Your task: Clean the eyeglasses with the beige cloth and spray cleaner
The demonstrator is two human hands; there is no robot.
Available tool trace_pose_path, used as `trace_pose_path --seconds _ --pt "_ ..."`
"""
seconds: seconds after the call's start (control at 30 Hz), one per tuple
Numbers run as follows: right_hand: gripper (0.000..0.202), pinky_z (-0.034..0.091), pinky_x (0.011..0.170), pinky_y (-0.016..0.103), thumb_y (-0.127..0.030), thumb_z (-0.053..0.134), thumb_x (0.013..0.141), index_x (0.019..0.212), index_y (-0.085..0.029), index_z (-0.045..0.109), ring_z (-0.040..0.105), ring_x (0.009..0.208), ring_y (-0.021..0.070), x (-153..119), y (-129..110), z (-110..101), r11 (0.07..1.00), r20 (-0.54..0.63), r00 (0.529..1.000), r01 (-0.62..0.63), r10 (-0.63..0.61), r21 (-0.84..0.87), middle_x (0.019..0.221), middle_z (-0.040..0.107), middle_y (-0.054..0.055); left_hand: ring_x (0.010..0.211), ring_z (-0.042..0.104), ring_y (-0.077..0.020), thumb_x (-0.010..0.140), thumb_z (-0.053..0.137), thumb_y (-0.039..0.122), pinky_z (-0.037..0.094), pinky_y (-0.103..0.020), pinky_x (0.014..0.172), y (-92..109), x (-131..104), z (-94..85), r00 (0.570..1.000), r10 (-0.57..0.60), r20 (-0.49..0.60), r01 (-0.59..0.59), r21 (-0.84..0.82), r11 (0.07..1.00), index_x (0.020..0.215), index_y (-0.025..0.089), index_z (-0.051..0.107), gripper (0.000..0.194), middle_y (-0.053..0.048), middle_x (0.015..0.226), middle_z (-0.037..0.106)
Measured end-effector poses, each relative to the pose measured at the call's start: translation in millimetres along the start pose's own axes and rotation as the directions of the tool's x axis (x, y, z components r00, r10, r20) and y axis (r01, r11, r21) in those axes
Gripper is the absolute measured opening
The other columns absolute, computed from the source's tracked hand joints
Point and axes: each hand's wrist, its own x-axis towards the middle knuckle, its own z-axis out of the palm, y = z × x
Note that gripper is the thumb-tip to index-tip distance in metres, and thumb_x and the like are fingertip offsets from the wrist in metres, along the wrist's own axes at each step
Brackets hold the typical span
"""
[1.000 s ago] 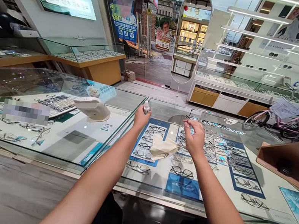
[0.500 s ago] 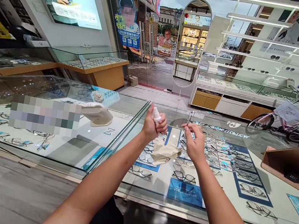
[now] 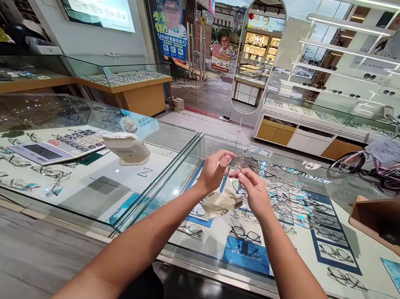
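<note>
My left hand (image 3: 214, 171) is curled, its fingers close to a pair of thin-framed eyeglasses (image 3: 241, 160). The small white spray bottle it gripped a moment ago is now hidden behind its fingers. My right hand (image 3: 256, 193) pinches the eyeglasses by the frame between thumb and fingertips, a lens standing up beside my left fingertips. Both hands are above the glass counter (image 3: 175, 248). Just below them lies a crumpled beige cloth (image 3: 220, 203). Under the glass, a dark-framed pair of glasses (image 3: 246, 234) rests above a blue card (image 3: 246, 254).
On the left counter are a calculator (image 3: 42, 151) and a pale curved object (image 3: 128, 150). Rows of eyeglasses (image 3: 336, 252) fill the display. A brown angled stand (image 3: 390, 224) is at the right. Beyond are an oval mirror (image 3: 259, 51) and a bicycle (image 3: 387, 162).
My left hand has moved right and turned, reaching the eyeglasses; the spray bottle has gone from sight behind its fingers. My right hand has shifted slightly left and down with the eyeglasses.
</note>
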Motion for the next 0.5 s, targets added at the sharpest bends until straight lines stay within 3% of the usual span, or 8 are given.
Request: trace_pose_path --seconds 0.33,0.5 --pt "0.034 0.049 0.100 0.040 -0.058 0.065 0.096 0.089 -0.026 0.077 0.068 0.102 0.0246 -2.0 -3.3 6.2 0.999 0.063 0.998 0.010 -0.012 0.039 0.101 0.078 0.004 0.048 0.040 -0.0137 0.092 0.052 0.071 0.032 -0.028 0.053 5.9 -1.0 4.5 0.997 -0.068 0.039 0.072 -0.110 0.991 0.098 0.020 0.071 0.055 0.005 0.053 0.046" --pt "0.032 0.051 0.095 0.038 -0.056 0.065 0.096 0.091 -0.026 0.076 0.067 0.101 0.0240 0.2 4.0 0.7 0.999 0.023 1.000 -0.004 0.003 0.047 0.102 0.079 0.004 0.047 0.038 -0.0134 0.093 0.050 0.074 0.032 -0.028 0.053 6.7 -1.5 3.6 0.997 -0.071 0.018 0.072 -0.100 0.992 0.102 0.020 0.072 0.059 0.005 0.050 0.044"
